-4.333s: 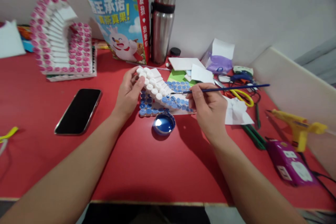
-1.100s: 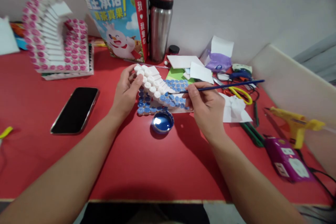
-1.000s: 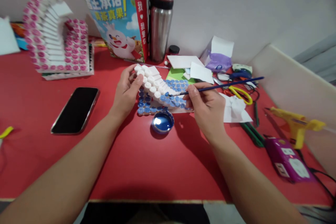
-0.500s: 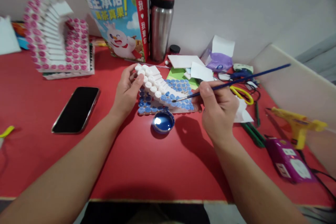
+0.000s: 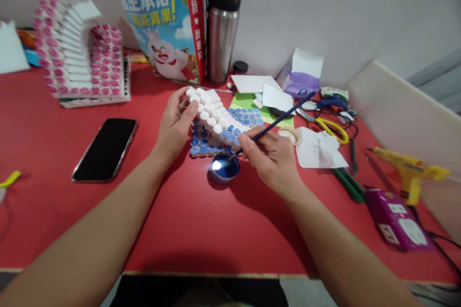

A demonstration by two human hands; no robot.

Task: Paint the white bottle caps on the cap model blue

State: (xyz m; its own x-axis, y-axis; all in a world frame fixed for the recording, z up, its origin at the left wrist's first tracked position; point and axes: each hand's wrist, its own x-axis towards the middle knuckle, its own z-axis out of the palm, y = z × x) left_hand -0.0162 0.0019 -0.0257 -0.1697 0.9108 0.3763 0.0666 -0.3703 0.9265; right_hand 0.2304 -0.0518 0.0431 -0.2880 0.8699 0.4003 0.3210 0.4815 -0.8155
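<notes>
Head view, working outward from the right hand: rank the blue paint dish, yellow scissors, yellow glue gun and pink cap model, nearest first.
From the right hand, which grips the paintbrush:
1. Blue paint dish, just to its left, under the brush tip.
2. Yellow scissors, behind it to the right.
3. Yellow glue gun, far right.
4. Pink cap model, far back left.

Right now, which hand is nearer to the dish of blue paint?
Right. The right hand sits just right of the dish, its paintbrush tip at the dish's rim. The left hand grips the cap model behind the dish, farther off.
</notes>
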